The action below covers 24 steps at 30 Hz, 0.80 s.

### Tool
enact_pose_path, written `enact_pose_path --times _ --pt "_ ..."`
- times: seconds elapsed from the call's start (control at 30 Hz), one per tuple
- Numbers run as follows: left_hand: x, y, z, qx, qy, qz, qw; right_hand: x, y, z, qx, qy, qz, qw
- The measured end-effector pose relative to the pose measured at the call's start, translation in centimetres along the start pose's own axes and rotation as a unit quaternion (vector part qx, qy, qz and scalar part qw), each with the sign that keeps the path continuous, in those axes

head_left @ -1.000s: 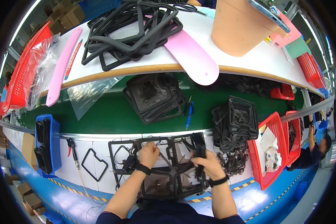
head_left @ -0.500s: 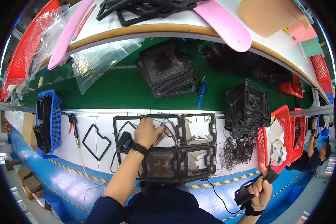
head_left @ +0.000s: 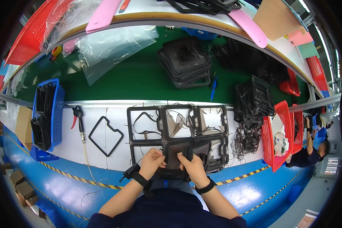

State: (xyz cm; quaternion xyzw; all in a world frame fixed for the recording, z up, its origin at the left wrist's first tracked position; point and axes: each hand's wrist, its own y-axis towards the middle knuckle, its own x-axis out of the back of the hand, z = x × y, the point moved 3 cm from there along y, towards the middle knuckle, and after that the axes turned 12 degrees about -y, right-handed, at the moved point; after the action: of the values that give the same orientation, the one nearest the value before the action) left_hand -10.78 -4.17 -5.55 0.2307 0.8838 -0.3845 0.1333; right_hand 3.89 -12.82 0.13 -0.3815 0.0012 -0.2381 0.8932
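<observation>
A black multi-compartment frame (head_left: 130, 125) lies on the white worktop in front of me, with dark mesh and loose cords in several openings. Over its lower middle opening, which shows dark mesh (head_left: 174, 154), both my hands meet. My left hand (head_left: 152, 163) is closed, fingertips pressed together at the mesh's left edge; whatever it pinches is too small to make out. My right hand (head_left: 193, 168) grips a black folded mesh piece (head_left: 200, 151), its thumb stretched toward the mesh. A single black notched frame (head_left: 107, 148) lies to the left.
An air gun (head_left: 78, 117) with a hose and a blue basket (head_left: 57, 117) of black pieces stand left. Right are stacked black frames (head_left: 250, 100), tangled cords (head_left: 245, 142) and a red basket (head_left: 268, 146). Beyond are another frame stack (head_left: 186, 62), blue-handled scissors (head_left: 213, 89) and an overhead shelf edge (head_left: 140, 19).
My right hand has come in from the lower right with the black piece to the frame. My left hand has moved down from the upper openings. The view has shifted.
</observation>
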Motion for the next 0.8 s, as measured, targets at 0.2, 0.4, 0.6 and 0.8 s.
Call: enact_pose_path --times 0.2,0.4,0.6,0.8 --pt "-0.8 -0.5 -1.7 -0.014 0.1 0.062 0.993 -2.6 2.9 -0.9 -0.002 0.06 0.062 0.996" --pt "-1.0 0.1 -3.3 -0.131 0.285 0.078 0.946 -2.9 3.1 -1.4 0.007 0.05 0.088 0.995" --pt "-1.3 0.4 -3.6 -0.123 0.249 0.063 0.959 -2.9 3.9 -0.6 0.055 0.05 0.144 0.987" --pt "-1.2 2.6 -2.7 -0.208 0.294 -0.056 0.931 1.4 2.6 0.5 0.028 0.167 0.151 0.974"
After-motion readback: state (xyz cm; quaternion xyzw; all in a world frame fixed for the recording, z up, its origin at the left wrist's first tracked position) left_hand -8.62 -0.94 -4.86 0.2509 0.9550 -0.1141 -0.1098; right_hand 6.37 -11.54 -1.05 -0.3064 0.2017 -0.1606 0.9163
